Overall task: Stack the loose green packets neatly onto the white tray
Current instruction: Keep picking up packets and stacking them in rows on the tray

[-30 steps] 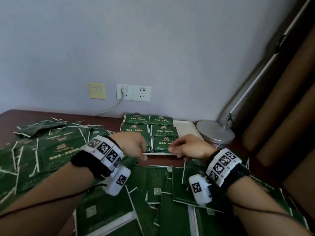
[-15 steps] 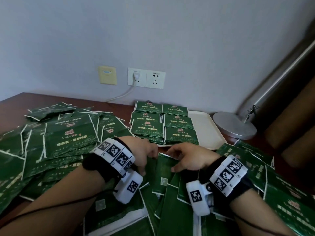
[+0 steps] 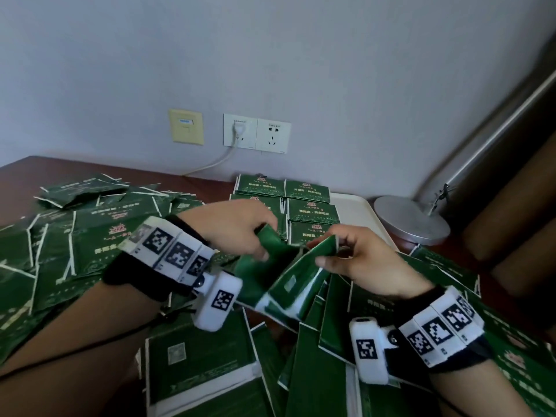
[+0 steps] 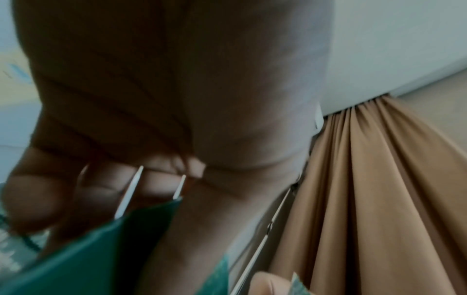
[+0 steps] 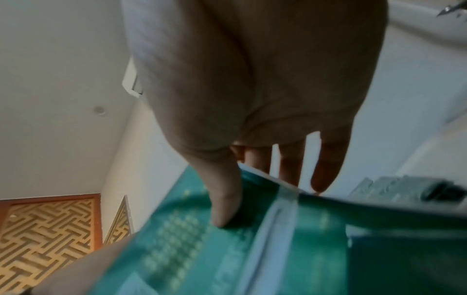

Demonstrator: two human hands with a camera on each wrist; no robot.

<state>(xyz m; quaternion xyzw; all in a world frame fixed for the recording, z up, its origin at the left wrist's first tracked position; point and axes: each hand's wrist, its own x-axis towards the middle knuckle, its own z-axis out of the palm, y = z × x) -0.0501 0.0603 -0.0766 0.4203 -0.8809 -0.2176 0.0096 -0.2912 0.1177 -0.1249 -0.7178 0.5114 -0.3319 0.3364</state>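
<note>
Both hands are raised above a dark wooden table (image 3: 45,173) strewn with loose green packets (image 3: 90,236). The left hand (image 3: 237,233) pinches one lifted packet (image 3: 255,275) at its far end; the right hand (image 3: 358,263) grips another packet (image 3: 298,275) between thumb and fingers, the two packets meeting edge to edge. Just beyond the hands, the white tray (image 3: 352,206) holds neat stacks of green packets (image 3: 310,212), beside a round metal lamp base (image 3: 412,221)
</note>
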